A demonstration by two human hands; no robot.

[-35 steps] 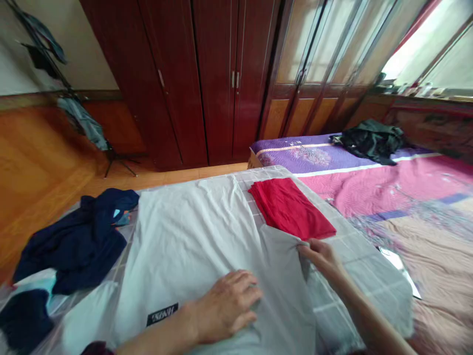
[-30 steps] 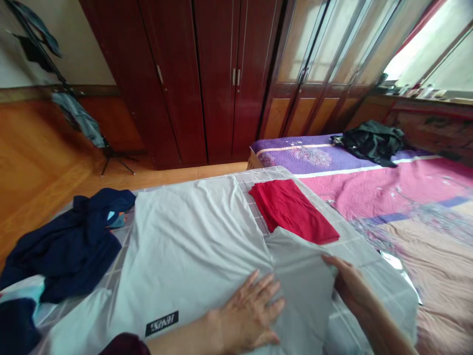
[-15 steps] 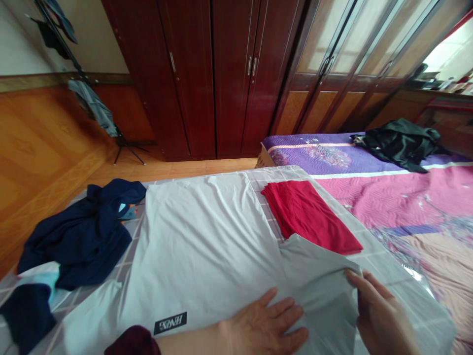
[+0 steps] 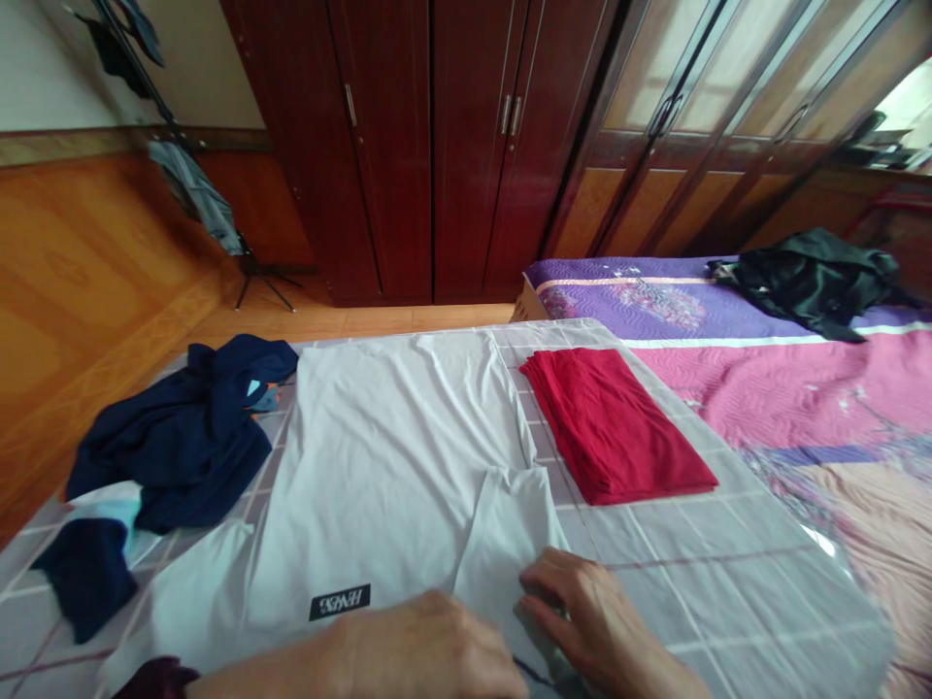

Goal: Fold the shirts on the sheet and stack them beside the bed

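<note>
A white T-shirt (image 4: 385, 456) lies spread on the grey checked cloth, a black label with white lettering on its front near me. Its right sleeve (image 4: 510, 524) is folded inward over the body, while the left sleeve (image 4: 196, 582) sticks out flat. My right hand (image 4: 604, 621) is at the folded sleeve's edge, its fingers curled on the fabric. Across the near part of the shirt reaches my left hand (image 4: 444, 646), its back toward me and its fingers bent down out of sight. A maroon cuff shows on the left forearm.
A folded red cloth (image 4: 618, 427) lies to the right of the shirt. Rumpled navy clothing (image 4: 182, 427) is on the left. Beyond stand a dark red wardrobe (image 4: 466, 194), a bed with a purple and pink cover (image 4: 735, 379) and a black garment (image 4: 815, 282).
My right hand has moved left, bringing the shirt's right sleeve inward over the body. My left hand has gone from flat with spread fingers to bent, slightly further left.
</note>
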